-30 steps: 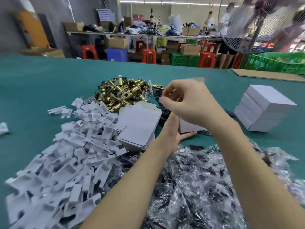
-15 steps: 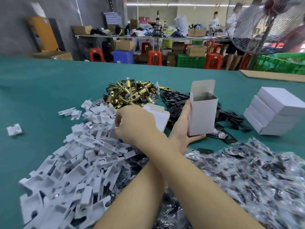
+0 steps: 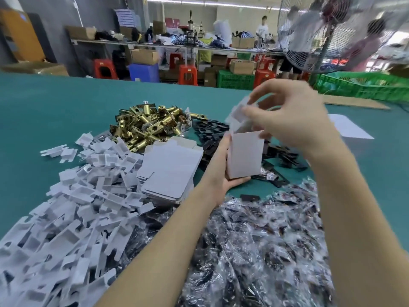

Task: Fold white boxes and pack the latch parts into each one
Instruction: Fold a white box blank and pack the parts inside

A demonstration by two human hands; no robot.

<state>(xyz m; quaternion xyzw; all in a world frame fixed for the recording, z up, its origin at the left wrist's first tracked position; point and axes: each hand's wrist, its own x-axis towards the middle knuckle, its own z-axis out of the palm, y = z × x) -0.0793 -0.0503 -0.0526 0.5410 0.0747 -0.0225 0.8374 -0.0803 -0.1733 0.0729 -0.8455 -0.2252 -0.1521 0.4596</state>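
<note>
green table (image 3: 55,111): right hand (image 3: 292,120) now pinches insert (image 3: 240,111) over box (image 3: 245,156); left hand (image 3: 218,171) still grips box.

The table (image 3: 51,111) has a teal-green cover. On it lie a heap of white card inserts (image 3: 66,213), a stack of flat white boxes (image 3: 170,169), brass latch parts (image 3: 150,125), black plates (image 3: 212,131) and many small plastic bags (image 3: 261,244).

I am getting one head-worn wide-angle view, looking forward and down over the green worktop (image 3: 55,111), sitting close above both forearms, with the workshop's far benches behind.
</note>
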